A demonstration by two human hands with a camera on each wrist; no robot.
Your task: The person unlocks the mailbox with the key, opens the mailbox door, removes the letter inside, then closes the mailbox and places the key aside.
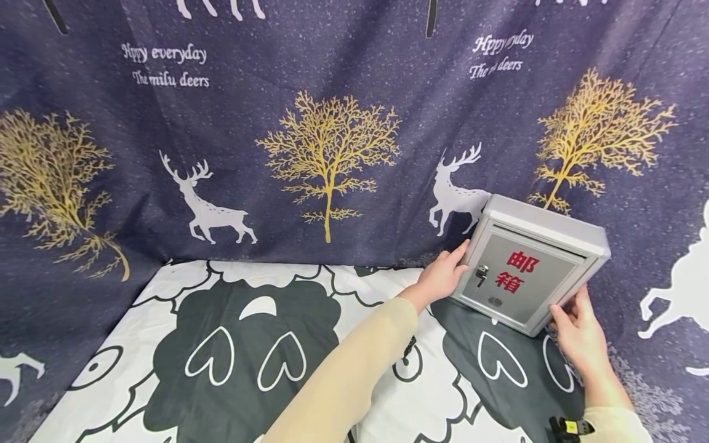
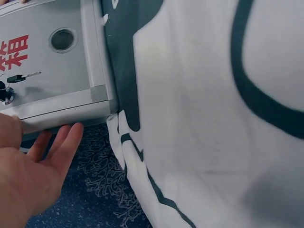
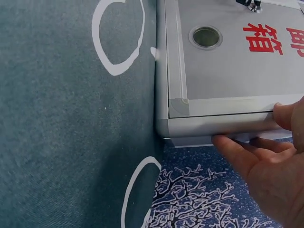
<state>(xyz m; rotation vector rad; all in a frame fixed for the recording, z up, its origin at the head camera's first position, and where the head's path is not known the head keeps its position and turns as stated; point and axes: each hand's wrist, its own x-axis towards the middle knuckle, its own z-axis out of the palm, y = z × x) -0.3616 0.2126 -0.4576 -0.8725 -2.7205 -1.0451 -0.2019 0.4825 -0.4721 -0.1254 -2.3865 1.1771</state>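
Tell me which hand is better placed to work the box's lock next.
Probably the left hand: it holds the side of the box nearest the lock, while the right hand grips the opposite side.

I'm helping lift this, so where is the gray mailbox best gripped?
Probably by its two side walls, a hand coming from each side, as the left hand and right hand do: the mailbox is boxy, and the keyed lock juts from its front.

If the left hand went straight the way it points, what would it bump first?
Most likely the side of the gray box, which the left hand seems to touch; exact depth is unclear.
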